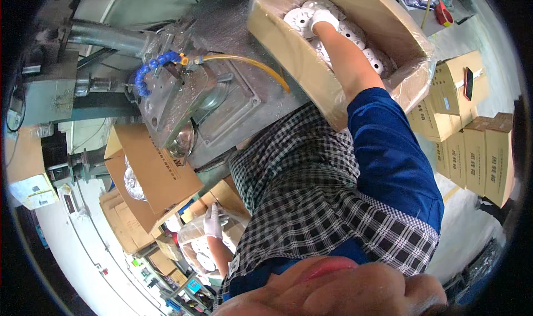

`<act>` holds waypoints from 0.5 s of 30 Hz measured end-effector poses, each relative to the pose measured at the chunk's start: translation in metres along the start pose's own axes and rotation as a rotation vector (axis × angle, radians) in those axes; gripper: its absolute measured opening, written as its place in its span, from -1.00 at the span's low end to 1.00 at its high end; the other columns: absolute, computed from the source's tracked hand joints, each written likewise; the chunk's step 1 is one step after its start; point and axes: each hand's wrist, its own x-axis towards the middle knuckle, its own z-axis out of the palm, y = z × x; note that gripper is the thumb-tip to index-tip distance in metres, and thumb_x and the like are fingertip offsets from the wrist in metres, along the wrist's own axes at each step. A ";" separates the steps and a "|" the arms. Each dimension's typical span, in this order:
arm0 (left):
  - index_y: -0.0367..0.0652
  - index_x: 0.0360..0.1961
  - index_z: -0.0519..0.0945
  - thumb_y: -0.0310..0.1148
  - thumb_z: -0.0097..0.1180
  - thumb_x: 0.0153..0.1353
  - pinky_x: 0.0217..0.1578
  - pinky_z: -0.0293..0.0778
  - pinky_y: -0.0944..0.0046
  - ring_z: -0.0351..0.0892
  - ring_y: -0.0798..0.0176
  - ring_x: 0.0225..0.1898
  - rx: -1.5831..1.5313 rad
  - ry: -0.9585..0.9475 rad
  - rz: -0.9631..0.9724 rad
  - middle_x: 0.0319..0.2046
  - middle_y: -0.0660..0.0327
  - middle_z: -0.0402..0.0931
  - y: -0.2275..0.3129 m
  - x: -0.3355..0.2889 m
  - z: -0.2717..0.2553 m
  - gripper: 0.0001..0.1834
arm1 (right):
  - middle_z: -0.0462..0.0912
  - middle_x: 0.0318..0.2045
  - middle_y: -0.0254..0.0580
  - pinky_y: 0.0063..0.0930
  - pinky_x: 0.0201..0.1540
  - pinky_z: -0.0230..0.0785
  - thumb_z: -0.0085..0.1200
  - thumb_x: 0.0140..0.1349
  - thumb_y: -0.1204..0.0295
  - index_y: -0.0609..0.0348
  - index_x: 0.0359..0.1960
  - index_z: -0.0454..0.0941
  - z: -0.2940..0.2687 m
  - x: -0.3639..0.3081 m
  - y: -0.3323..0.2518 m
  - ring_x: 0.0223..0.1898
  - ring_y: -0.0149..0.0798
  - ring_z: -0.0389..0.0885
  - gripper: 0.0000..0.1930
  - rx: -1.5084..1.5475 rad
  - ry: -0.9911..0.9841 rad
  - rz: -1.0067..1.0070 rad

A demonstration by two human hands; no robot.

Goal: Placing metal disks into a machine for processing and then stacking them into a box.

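My right hand [323, 22], in a white glove, reaches into a large plastic-lined cardboard box [294, 55]. Its fingers curl down at the edge of a round, pale metal disc [298, 21] with holes in it; the fingertips are partly hidden. Several similar discs [373, 59] lie around it. Low on the left, my left hand [212, 223], also gloved, has its fingers stretched out. It is beside another plastic-lined box [191, 235] with pale round parts inside, and no held thing shows.
A machine bed [239, 110] with a blue segmented hose [145, 74] and a yellow tube [250, 59] stands ahead on the left. Below it, an open carton [161, 177] holds shiny round parts. Stacked cartons [472, 155] are on the right, a dark phone-like object [468, 84] on one.
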 end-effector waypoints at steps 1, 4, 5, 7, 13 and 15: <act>-0.17 0.00 0.49 -0.07 -0.06 0.36 -0.60 0.44 0.41 0.54 0.36 -0.58 -0.004 0.001 0.010 -0.45 0.24 0.54 0.003 0.004 -0.004 -0.59 | 0.50 0.10 0.01 -0.19 0.08 0.38 -0.02 0.14 0.24 0.17 0.02 0.55 0.013 0.014 0.018 0.13 0.02 0.47 -0.57 0.006 0.045 -0.006; -0.16 -0.02 0.50 -0.08 -0.05 0.35 -0.60 0.44 0.42 0.55 0.37 -0.57 0.004 -0.022 0.011 -0.44 0.25 0.55 0.006 0.010 -0.015 -0.61 | 0.51 0.11 -0.07 -0.20 0.10 0.37 0.08 0.10 0.30 0.10 0.02 0.56 0.003 0.012 0.019 0.12 -0.05 0.49 -0.59 0.039 -0.012 0.069; -0.15 -0.02 0.50 -0.09 -0.04 0.35 -0.60 0.45 0.42 0.55 0.37 -0.57 0.012 -0.022 0.022 -0.41 0.25 0.55 0.005 0.012 -0.019 -0.62 | 0.50 0.12 -0.05 -0.22 0.10 0.37 0.08 0.10 0.25 0.11 0.02 0.56 -0.003 0.007 0.021 0.13 -0.04 0.48 -0.56 0.151 0.004 0.126; -0.16 0.04 0.48 -0.06 -0.07 0.36 -0.60 0.45 0.40 0.56 0.35 -0.58 0.020 -0.032 0.043 -0.40 0.21 0.56 -0.002 0.019 -0.026 -0.58 | 0.51 0.11 -0.04 -0.23 0.09 0.38 0.08 0.10 0.21 0.12 0.02 0.56 0.005 0.013 0.031 0.12 -0.04 0.49 -0.55 0.109 0.002 0.078; -0.16 -0.08 0.50 -0.08 -0.04 0.35 -0.58 0.47 0.43 0.57 0.38 -0.55 -0.034 -0.019 0.039 -0.45 0.24 0.53 -0.018 0.004 -0.024 -0.64 | 0.59 -0.03 -0.14 -0.34 -0.15 0.49 0.14 0.11 0.02 0.18 0.05 0.53 0.023 0.012 0.021 -0.10 -0.24 0.60 -0.42 0.500 -0.264 0.109; -0.22 -0.08 0.52 -0.03 -0.05 0.33 -0.43 0.49 0.33 0.59 0.31 -0.45 0.037 0.048 0.000 -0.38 0.18 0.58 -0.022 -0.009 -0.029 -0.56 | 0.55 0.07 -0.17 -0.28 0.12 0.32 -0.03 0.19 -0.02 0.05 0.06 0.53 0.067 0.045 0.038 0.04 -0.11 0.51 -0.47 0.071 -0.041 -0.273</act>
